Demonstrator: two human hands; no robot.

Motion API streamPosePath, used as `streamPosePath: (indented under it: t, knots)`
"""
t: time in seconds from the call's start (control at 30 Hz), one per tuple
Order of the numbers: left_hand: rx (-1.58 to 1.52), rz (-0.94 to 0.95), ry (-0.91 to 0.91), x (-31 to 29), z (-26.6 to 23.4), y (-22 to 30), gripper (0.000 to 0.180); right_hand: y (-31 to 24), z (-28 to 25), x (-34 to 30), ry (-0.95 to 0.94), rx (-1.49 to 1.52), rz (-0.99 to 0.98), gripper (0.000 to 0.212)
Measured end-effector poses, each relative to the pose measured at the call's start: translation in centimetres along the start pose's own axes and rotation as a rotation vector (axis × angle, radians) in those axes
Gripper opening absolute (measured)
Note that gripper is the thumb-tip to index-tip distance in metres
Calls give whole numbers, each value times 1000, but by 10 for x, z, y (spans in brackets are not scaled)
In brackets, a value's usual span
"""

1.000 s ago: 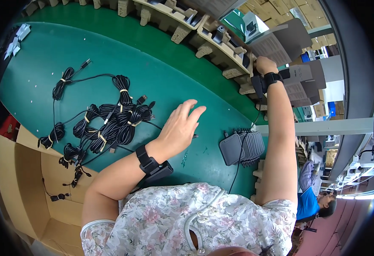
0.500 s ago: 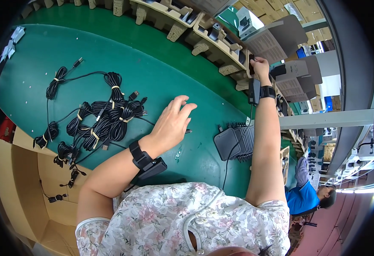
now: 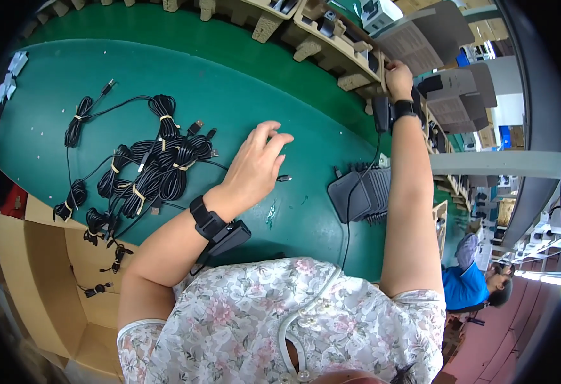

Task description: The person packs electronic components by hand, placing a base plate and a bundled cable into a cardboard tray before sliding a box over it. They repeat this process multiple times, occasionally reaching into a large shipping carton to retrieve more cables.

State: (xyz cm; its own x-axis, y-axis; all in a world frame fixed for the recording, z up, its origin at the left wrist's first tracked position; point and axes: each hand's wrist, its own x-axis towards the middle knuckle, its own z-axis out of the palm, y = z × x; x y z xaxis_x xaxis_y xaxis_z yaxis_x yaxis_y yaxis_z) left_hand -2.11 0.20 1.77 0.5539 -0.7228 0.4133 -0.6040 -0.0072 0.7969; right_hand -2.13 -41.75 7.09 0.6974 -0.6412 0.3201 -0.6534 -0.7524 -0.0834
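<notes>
My left hand [image 3: 252, 168] is held over the green table [image 3: 210, 89], fingers loosely bent and apart, with nothing between them. A black cable end with a metal plug [image 3: 284, 178] shows just beside it. To its left lies a pile of black cables [image 3: 155, 173], coiled and tied with pale bands, some with USB plugs. My right hand [image 3: 398, 81] is stretched far forward at the end of a brown moulded-pulp tray [image 3: 338, 48]. Its fingers are curled at the tray, and what they hold is hidden.
A leaning row of flat dark-grey devices [image 3: 351, 197] lies near my right forearm. Printed cartons [image 3: 450, 99] stand open beyond the trays. A big cardboard box [image 3: 37, 275] is at the lower left. A co-worker in blue [image 3: 465, 286] sits at the right.
My right hand has shifted slightly forward along the tray, and its fingers are now more hidden. The left hand stays over the table, nearly unchanged. The whole view has moved a little.
</notes>
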Motion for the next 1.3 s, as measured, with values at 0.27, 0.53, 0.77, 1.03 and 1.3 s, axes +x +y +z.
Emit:
streamPosePath:
  t: [0.27, 0.53, 0.77, 1.03, 1.3]
  knots:
    - [72, 46, 66, 10, -3, -11, 30, -7, -25, -53, 196, -336, -203, 31]
    - [62, 54, 48, 3, -1, -8, 29, -46, -101, -239, -237, -166, -272, 61]
    - [24, 216, -9, 4, 5, 2, 31, -74, -67, -297, -170, 140, -419, 62]
    - [86, 216, -222, -3, 13, 1, 29, -120, -88, -255, -96, 497, -692, 33]
    - [-502, -304, -19, 5, 9, 6, 31, -87, -73, -225, -189, 1031, -132, 17]
